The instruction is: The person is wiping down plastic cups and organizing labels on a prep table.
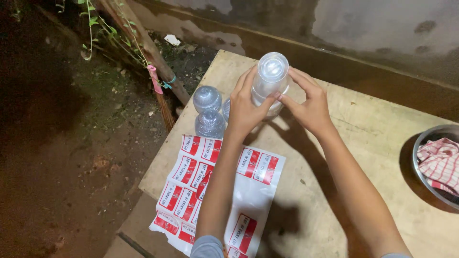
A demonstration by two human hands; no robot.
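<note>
Clear plastic jar (270, 79), standing upside down on the wooden table (363, 129) near its far edge, held between both hands. Left hand (246, 112) is wrapped around the jar's left side, fingers curled closed against the wall and thumb pressed toward the front. Right hand (311, 105) grips the right side, its fingers arched and spread over the wall, thumb tip meeting the left thumb at the front of the jar. No sticker can be seen on the jar's visible surface; whether one lies under the palms cannot be told. Sticker sheet (210, 191), white backing with red and white labels, lies flat on the table under the left forearm; several positions on it are already bare, others are still filled. Three further clear jars (208, 112) stand inverted at the table's left edge, just beside the left hand, without visible labels. Judged from this layout, labelling is under way, with most jars remaining. Metal bowl (420, 143) holding a checked cloth (442, 162) sits at the right edge.
</note>
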